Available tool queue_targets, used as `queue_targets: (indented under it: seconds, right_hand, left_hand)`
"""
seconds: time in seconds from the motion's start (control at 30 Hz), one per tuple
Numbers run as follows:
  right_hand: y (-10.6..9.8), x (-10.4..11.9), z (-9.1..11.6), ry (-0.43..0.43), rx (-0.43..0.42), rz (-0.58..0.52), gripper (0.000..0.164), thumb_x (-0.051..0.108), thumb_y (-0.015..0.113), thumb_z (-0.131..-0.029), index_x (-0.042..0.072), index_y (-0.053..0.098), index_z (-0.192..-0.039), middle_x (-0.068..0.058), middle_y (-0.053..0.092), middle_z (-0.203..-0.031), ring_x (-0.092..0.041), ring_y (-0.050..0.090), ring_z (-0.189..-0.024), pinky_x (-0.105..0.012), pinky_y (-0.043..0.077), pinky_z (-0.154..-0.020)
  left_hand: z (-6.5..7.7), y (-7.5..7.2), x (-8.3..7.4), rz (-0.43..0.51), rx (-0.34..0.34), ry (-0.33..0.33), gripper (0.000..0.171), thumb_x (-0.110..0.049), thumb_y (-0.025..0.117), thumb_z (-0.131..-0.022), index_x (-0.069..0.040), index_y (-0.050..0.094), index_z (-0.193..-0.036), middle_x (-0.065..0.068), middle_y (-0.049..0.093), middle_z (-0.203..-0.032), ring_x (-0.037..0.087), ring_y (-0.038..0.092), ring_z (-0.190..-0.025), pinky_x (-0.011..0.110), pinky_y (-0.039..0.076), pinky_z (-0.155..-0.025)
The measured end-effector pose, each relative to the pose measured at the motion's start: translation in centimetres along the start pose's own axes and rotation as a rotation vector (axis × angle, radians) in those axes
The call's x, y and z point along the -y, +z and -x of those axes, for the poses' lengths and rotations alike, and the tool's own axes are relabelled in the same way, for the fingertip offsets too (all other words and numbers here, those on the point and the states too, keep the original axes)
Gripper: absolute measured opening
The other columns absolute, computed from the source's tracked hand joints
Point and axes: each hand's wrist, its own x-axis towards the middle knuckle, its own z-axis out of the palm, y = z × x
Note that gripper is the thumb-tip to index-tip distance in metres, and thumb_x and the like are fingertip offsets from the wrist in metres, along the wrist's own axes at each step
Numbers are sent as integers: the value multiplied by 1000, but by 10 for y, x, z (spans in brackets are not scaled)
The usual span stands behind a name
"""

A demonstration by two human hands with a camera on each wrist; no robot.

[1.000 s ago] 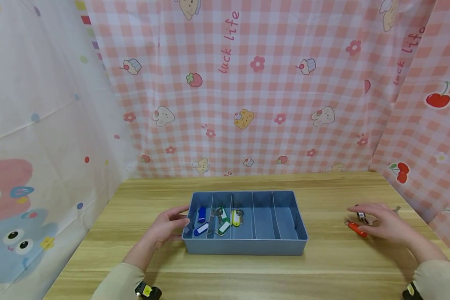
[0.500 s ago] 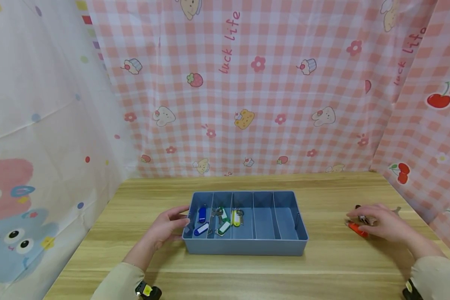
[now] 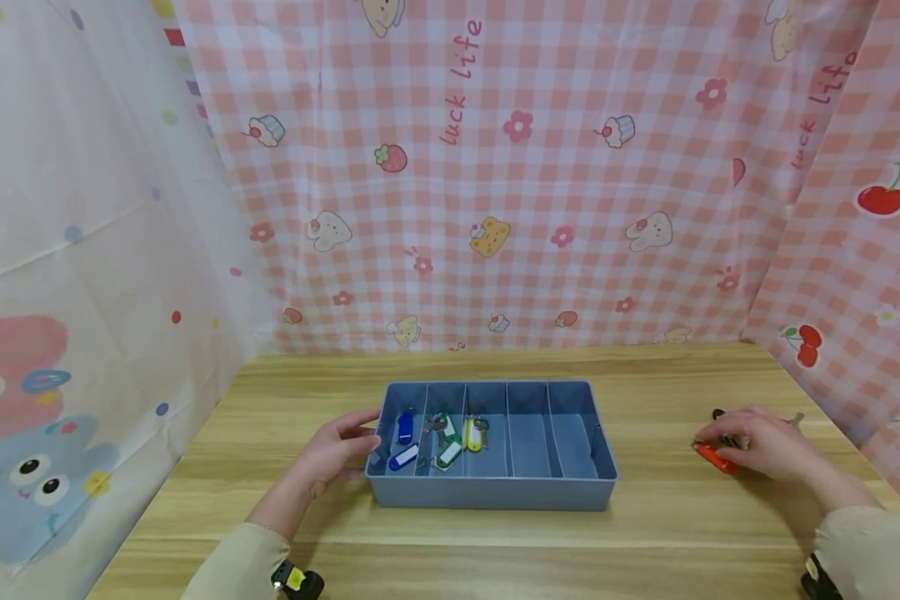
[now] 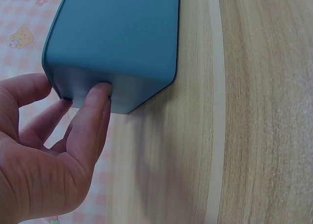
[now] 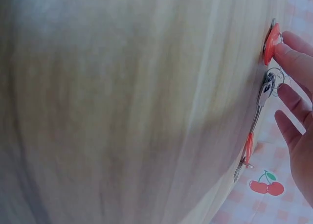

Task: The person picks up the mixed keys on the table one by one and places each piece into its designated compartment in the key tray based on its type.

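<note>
Apparently, red tag (image 5: pixel 270 46) lies against fingers (image 5: pixel 296 61) of right hand (image 3: pixel 768 447).

The tray (image 3: pixel 492 493) is blue-grey, the back cloth (image 3: pixel 585 187) pink-checked.

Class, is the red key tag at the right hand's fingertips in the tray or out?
Out. The red key tag is at the right hand, right of the blue tray, with tabletop showing between.

Looks like a cloth-screened booth | has a wood-grain bench (image 3: pixel 495 554) | is walled by pink checked cloth (image 3: pixel 570 192) and pale cartoon-print cloth (image 3: pixel 97 292) | cannot tell home or workplace
</note>
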Motion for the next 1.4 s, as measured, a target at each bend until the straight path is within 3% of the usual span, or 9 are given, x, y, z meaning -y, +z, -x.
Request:
queue_targets:
  seconds: [0.2, 0.33, 0.7, 1.4]
  right_hand:
    - [0, 3, -3, 38, 41, 8, 27, 14, 84, -77, 29, 77, -99, 10, 69, -99, -18, 55, -93, -39, 49, -73]
    - [1, 3, -5, 7, 15, 37, 27, 14, 85, -75, 30, 77, -96, 13, 68, -96, -17, 56, -92, -41, 49, -75]
    - [5, 3, -9, -83, -70, 62, 26, 14, 87, -73, 32, 76, -88, 20, 67, -89, -10, 55, -86, -35, 48, -70]
    - [10, 9, -10, -65, -113, 12, 27, 11, 87, -72, 32, 72, -79, 22, 64, -82, -5, 51, -79, -30, 45, -63]
  left_hand:
    - [-1, 0, -1, -3, -3, 7, 50, -6, 64, -94, -5, 52, -142, 22, 54, -126, 35, 57, -109, 51, 58, -79]
    - [-1, 0, -1, 1, 0, 12, 50, -5, 64, -94, -4, 52, -142, 22, 54, -125, 35, 58, -108, 51, 58, -78]
    - [-1, 0, -1, -2, -1, 13, 49, -5, 63, -94, -5, 52, -142, 22, 53, -126, 34, 57, -109, 51, 58, -79]
    - [0, 0, 0, 0, 6, 4, 51, -6, 64, -94, -5, 51, -143, 23, 52, -129, 37, 55, -112, 53, 57, -81]
